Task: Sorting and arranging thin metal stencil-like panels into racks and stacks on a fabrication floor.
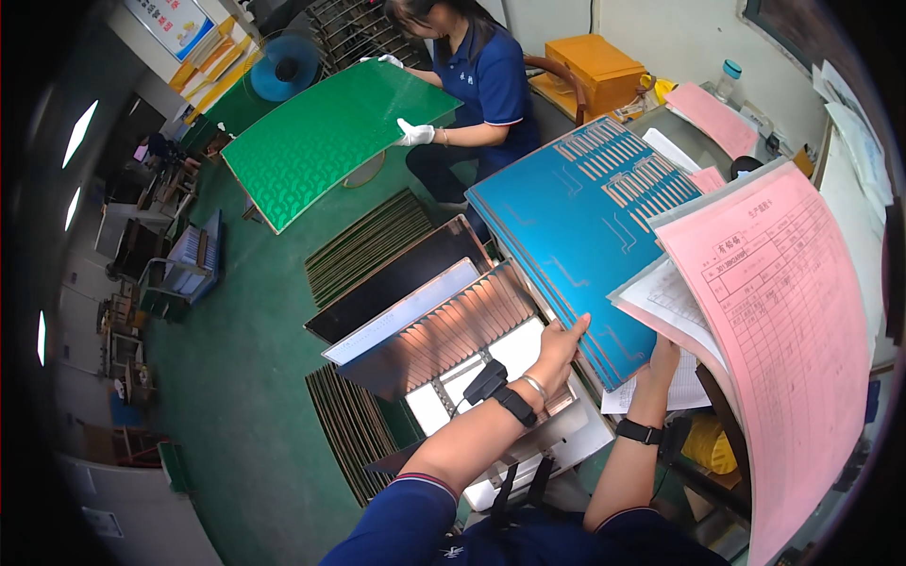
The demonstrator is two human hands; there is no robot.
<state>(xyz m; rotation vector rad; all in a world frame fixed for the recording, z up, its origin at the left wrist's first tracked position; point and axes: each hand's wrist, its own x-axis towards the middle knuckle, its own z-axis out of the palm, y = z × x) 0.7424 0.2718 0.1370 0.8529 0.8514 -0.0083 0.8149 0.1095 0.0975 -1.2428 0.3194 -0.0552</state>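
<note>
A large blue circuit board panel [566,226] with copper-coloured traces lies slanted in front of me, over the desk side. My left hand [562,347] is closed on its near left edge, thumb on top and the other fingers mostly out of sight. At the panel's near right corner, my right hand [663,360] grips the edge; its fingertips are partly hidden by the sheets beside it. A pink printed form [769,264] in a clear sleeve rises close to the right hand, with white papers [675,297] tucked behind it.
Below my left arm stand copper and dark panels [453,325] in a rack. Stacks of panels [354,434] rest on the green floor [245,377]. A co-worker in white gloves holds a big green panel [330,137]. A yellow box [595,71] and a bottle [728,80] are at the back.
</note>
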